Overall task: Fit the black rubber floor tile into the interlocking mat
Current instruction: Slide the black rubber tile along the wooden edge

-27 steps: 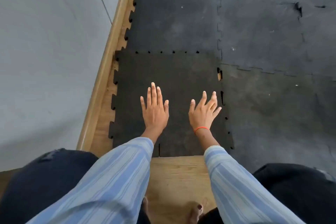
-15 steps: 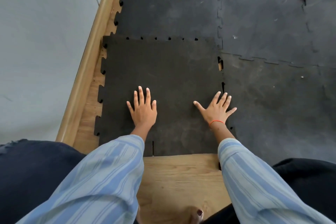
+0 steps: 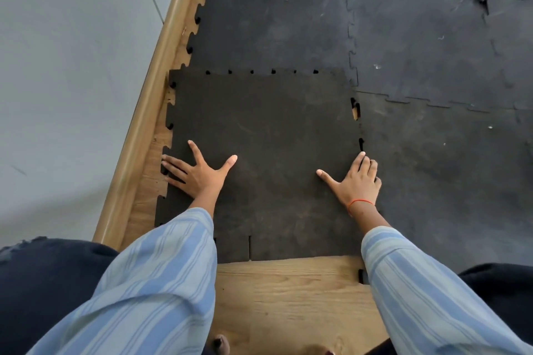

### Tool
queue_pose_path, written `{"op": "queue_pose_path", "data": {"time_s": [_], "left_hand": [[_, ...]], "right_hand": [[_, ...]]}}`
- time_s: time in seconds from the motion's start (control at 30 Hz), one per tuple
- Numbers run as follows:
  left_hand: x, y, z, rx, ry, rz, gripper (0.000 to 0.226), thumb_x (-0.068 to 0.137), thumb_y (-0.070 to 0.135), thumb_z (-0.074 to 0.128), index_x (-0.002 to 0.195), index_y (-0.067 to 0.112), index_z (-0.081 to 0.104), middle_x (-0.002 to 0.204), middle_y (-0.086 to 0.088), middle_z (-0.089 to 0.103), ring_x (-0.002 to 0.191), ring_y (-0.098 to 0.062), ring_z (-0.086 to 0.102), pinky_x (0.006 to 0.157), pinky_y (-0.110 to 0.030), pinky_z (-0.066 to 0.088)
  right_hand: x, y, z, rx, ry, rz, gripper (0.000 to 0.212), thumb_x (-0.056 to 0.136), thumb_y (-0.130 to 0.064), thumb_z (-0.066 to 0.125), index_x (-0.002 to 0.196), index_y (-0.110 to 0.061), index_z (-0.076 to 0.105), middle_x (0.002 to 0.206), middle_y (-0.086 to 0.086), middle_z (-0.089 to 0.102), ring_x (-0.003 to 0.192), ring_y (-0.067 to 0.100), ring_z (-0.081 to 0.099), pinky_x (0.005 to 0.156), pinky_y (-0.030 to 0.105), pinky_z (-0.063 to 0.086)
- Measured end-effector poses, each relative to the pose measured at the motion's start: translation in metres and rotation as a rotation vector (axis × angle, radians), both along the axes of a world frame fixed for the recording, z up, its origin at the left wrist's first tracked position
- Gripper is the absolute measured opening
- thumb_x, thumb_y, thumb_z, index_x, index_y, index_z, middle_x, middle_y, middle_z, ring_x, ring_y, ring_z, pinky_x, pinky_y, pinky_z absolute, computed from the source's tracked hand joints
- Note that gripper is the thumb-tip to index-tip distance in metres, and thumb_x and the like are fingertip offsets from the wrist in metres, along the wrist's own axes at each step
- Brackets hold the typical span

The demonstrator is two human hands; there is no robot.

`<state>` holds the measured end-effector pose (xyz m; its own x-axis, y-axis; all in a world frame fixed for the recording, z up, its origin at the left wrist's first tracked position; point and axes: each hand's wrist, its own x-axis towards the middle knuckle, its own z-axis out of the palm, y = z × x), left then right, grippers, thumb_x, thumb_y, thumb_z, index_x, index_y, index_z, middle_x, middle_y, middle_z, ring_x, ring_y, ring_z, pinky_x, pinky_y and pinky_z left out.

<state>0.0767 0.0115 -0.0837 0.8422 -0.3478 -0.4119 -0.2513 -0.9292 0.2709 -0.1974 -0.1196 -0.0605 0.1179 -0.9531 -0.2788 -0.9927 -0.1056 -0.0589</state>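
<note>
bare wood floor (image 3: 288,297) open near side, wall (image 3: 72,81) close left

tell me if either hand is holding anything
Nothing is gripped: the left hand and right hand lie open and flat on the black tile.

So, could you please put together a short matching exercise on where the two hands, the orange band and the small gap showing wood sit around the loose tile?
Things:
1. left hand
2. right hand
3. orange band
4. gap showing wood

Places:
A. in the tile's right seam, beyond the fingers
B. fingers spread over the tile's notched edge nearest the wall
C. around the right wrist
D. flat at the tile's right edge, by the laid mat

Pairs: 1-B, 2-D, 3-C, 4-A
</note>
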Motion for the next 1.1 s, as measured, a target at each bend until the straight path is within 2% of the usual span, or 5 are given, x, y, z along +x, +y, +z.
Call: {"op": "queue_pose_path", "data": {"time_s": [0.1, 0.27, 0.5, 0.77, 1.1], "left_hand": [[0.009, -0.001, 0.000, -0.019, 0.001, 0.019, 0.125, 0.056, 0.090, 0.051, 0.150, 0.035, -0.009, 0.156, -0.024, -0.018, 0.143, -0.040, -0.019, 0.112, -0.061, -0.005], [0.023, -0.012, 0.003, -0.080, 0.001, 0.217, 0.130, 0.056, 0.084, 0.062, 0.153, 0.024, -0.003, 0.156, -0.029, -0.005, 0.144, -0.045, -0.004, 0.115, -0.058, 0.004], [0.022, -0.006, 0.001, -0.053, -0.042, 0.152, 0.129, 0.055, 0.085, 0.061, 0.152, 0.019, 0.007, 0.155, -0.030, 0.005, 0.143, -0.047, 0.004, 0.113, -0.058, 0.012], [0.019, 0.003, 0.002, -0.040, -0.061, 0.086, 0.125, 0.059, 0.084, 0.060, 0.152, 0.020, 0.006, 0.157, -0.027, 0.004, 0.144, -0.044, 0.004, 0.113, -0.057, 0.015], [0.026, -0.001, 0.006, 0.001, -0.058, 0.076, 0.118, 0.063, 0.083, 0.057, 0.152, 0.020, 0.010, 0.156, -0.026, 0.007, 0.143, -0.046, 0.007, 0.112, -0.059, 0.019]], "right_hand": [[-0.008, 0.002, 0.002, -0.009, -0.009, 0.036, 0.122, 0.068, -0.086, 0.041, 0.149, -0.001, 0.009, 0.151, 0.012, 0.029, 0.139, 0.033, 0.023, 0.106, 0.047, 0.036], [-0.018, 0.020, -0.003, -0.025, 0.018, 0.055, 0.121, 0.066, -0.087, 0.039, 0.149, -0.003, 0.011, 0.150, 0.009, 0.032, 0.135, 0.031, 0.028, 0.103, 0.044, 0.039], [-0.026, 0.048, -0.002, -0.022, 0.033, 0.006, 0.121, 0.067, -0.084, 0.045, 0.148, -0.001, 0.015, 0.148, 0.011, 0.034, 0.129, 0.035, 0.033, 0.099, 0.047, 0.042], [-0.021, 0.071, 0.003, -0.023, 0.009, -0.113, 0.117, 0.069, -0.080, 0.050, 0.147, 0.001, 0.019, 0.145, 0.014, 0.035, 0.127, 0.040, 0.032, 0.099, 0.054, 0.038], [-0.002, 0.071, 0.006, -0.030, -0.190, -0.345, 0.103, 0.077, -0.076, 0.043, 0.149, -0.006, 0.020, 0.152, 0.011, 0.031, 0.141, 0.034, 0.018, 0.114, 0.050, 0.019]]}}
